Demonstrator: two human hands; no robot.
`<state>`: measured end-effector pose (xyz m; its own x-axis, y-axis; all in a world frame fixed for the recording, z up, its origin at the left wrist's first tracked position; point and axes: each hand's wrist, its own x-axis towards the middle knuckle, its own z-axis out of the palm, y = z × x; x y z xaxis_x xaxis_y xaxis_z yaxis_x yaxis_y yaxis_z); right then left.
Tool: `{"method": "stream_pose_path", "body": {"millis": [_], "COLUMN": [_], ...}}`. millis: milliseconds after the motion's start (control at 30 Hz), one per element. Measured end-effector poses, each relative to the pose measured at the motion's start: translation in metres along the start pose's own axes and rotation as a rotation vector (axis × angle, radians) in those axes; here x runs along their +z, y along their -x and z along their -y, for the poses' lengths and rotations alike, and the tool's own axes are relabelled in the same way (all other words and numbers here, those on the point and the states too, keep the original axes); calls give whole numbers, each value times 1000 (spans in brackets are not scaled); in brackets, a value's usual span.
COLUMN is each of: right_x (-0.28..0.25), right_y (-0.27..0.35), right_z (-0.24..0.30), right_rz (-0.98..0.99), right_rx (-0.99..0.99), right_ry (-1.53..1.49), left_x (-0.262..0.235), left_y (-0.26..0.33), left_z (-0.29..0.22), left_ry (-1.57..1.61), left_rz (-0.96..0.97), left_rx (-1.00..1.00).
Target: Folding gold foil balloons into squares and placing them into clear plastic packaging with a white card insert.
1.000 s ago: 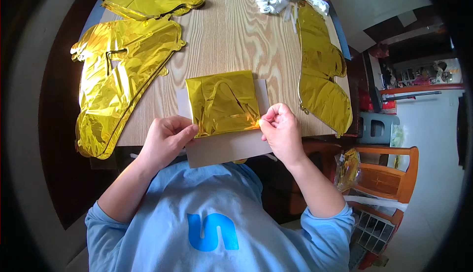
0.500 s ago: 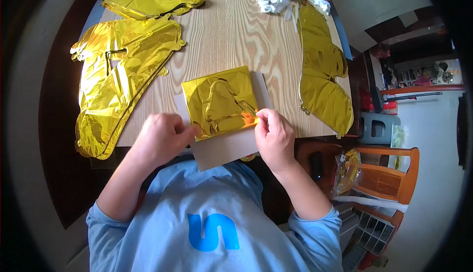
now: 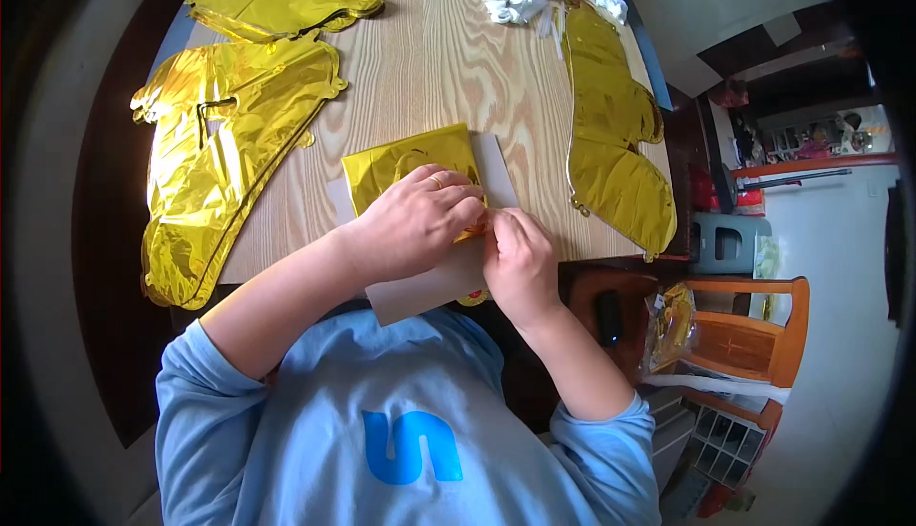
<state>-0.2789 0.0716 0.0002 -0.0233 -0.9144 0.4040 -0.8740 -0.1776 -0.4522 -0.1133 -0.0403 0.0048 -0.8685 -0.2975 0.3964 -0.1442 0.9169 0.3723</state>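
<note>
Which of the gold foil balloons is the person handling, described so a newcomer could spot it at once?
Start at the wooden table and go to its near edge, where a grey card overhangs. On it lies the folded gold balloon, under the left hand, with the right hand beside it. Unlike the other gold balloons, which are spread flat, it is a compact square.

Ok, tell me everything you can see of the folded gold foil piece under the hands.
The folded gold foil piece is shiny, crinkled metallic film, folded into a rough square. It lies flat on a grey card sheet at the near edge of the wooden table. The left hand presses on its near part; the right hand meets it at the near right corner, where an orange bit shows.
</note>
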Motion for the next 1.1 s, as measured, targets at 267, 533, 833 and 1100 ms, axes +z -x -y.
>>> {"method": "stream_pose_path", "body": {"millis": [267,533,833,1100], "right_x": [-3,-16,-4,-6], "right_y": [-5,-37,-26,-28], "right_z": [0,-13,-16,-5], "right_rz": [43,281,178,148], "right_rx": [138,359,333,303], "right_ry": [-92,-309,-401,-322], "left_x": [5,-11,-15,-18], "left_y": [2,-28,-46,-58], "left_z": [7,32,47,41], "left_ry": [97,44,177,-28], "left_rz": [-72,137,369,491], "left_rx": [-9,-1,-14,-45]}}
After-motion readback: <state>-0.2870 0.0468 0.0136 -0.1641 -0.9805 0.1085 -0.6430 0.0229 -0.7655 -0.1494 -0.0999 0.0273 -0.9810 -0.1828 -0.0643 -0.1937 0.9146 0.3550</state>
